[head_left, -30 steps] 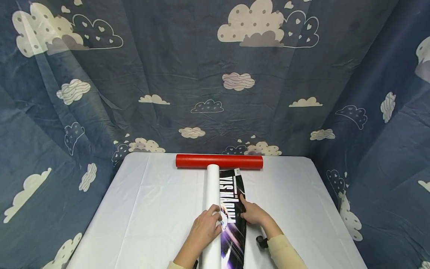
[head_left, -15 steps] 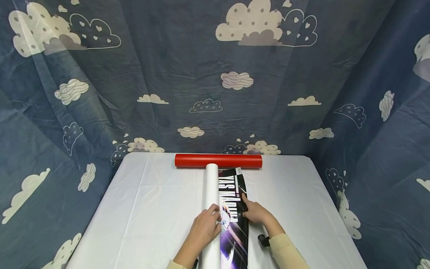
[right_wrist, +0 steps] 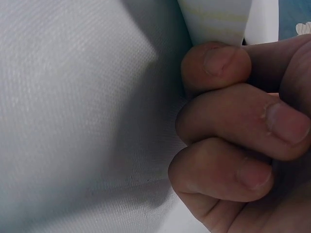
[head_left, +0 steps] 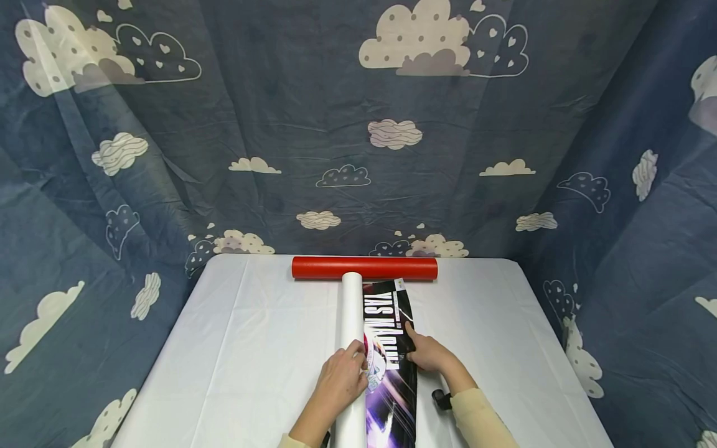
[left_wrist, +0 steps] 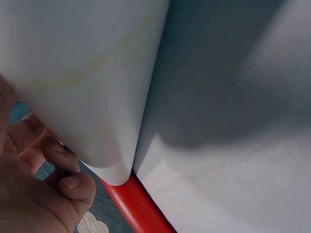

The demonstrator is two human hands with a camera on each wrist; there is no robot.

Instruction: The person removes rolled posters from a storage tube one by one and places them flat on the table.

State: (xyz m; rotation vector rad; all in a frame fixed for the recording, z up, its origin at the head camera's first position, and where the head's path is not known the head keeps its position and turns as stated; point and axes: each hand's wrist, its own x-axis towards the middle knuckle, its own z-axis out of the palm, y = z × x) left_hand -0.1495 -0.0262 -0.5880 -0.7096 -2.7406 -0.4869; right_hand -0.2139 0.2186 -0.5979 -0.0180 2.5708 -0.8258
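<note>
A rolled poster lies lengthwise on the white table, its white-backed roll (head_left: 351,311) beside an unrolled strip (head_left: 392,389) printed in black and purple with white lettering. My left hand (head_left: 343,378) lies over the roll, holding it with bent fingers at the seam between roll and strip. In the left wrist view, curled fingers (left_wrist: 73,187) show beside the white paper. At the strip's right edge, my right hand (head_left: 432,356) pinches the poster, thumb on the printed side. The right wrist view shows its curled fingers (right_wrist: 228,131) under the white back (right_wrist: 216,19).
A red tube (head_left: 364,268) lies crosswise along the table's far edge, just beyond the roll's far end. White cloth covers the table (head_left: 269,336). Dark blue curtains (head_left: 336,93) with clouds hang behind and at both sides.
The printed strip has become slightly wider. My right hand has moved a little to the right with the poster's edge, while the roll has shifted slightly left under my left hand.
</note>
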